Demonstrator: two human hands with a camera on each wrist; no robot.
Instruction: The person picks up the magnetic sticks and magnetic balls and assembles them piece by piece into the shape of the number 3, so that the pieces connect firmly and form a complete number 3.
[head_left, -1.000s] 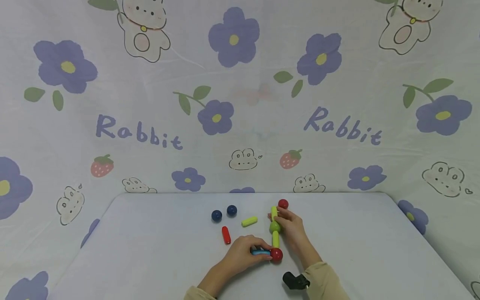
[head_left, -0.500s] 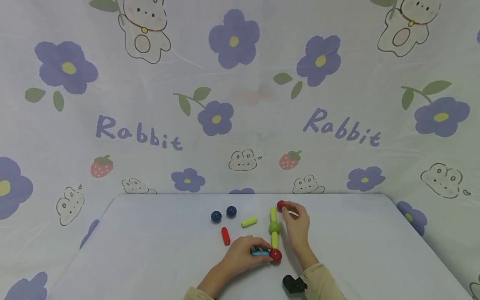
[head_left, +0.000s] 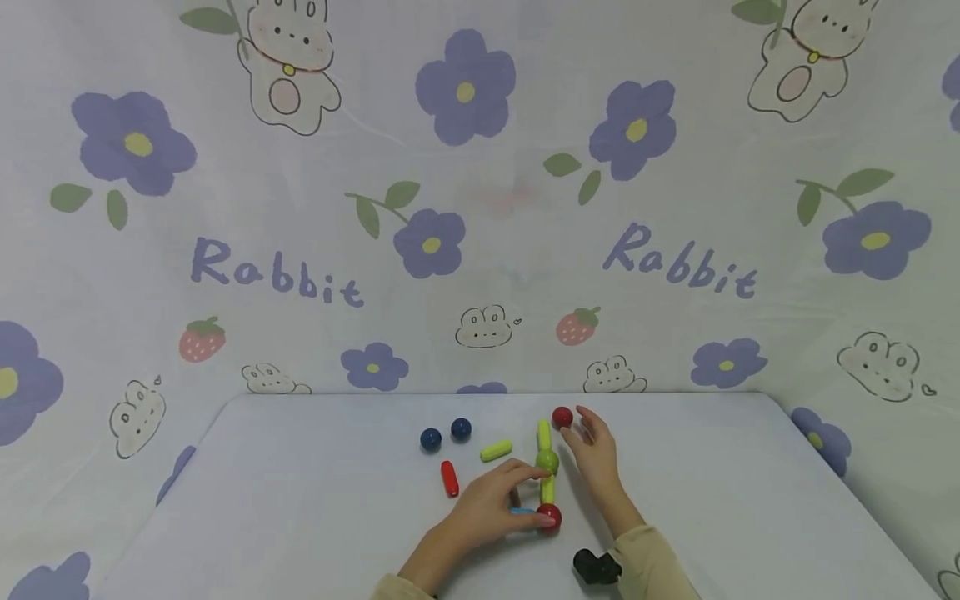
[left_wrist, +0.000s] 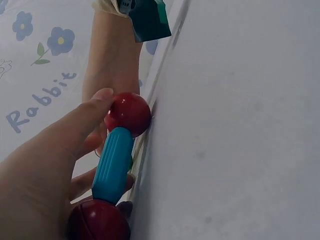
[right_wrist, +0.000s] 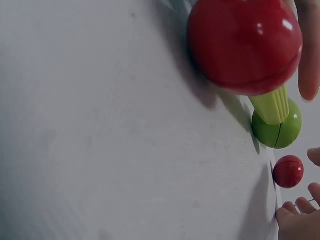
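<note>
The left hand [head_left: 487, 504] has its fingers spread and unclenched, its thumb resting against the near red ball [head_left: 553, 511], its index reaching over the near yellow-green rod [head_left: 547, 490]. The right hand's [head_left: 596, 457] fingers stand parted beside the far red ball [head_left: 562, 417], gripping nothing. Handling that ball well probably means pinching across its middle so it can't roll, while the left steadies the chain at the green ball [head_left: 547, 461]. The left hand arches inward over the bench [head_left: 300, 500]; the right reaches farther forward.
</note>
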